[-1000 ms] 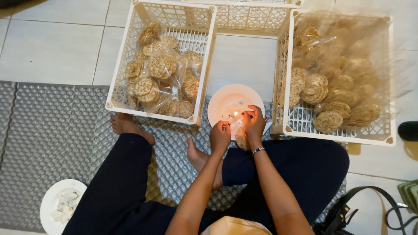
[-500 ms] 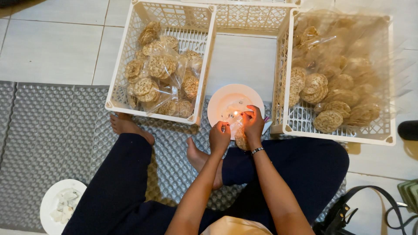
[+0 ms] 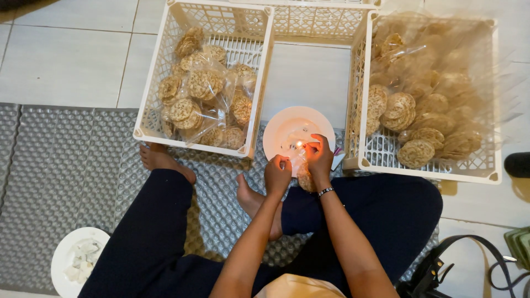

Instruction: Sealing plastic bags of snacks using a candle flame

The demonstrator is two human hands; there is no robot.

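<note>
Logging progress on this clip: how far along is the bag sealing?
Done: sealed cracker bags fill the left crate. In hand: left hand and right hand hold one small bag at the flame. Left: the right crate holds many crackers.

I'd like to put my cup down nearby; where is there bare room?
Free: the tile between the two crates, above the plate, and the grey mat left of the bare foot. Crowded: around both hands at the plate, and inside the left crate and right crate.

A tiled floor (image 3: 66, 60) carries a grey bubbled mat (image 3: 61, 182), two white crates (image 3: 165, 118) and two white plates (image 3: 281, 129).
</note>
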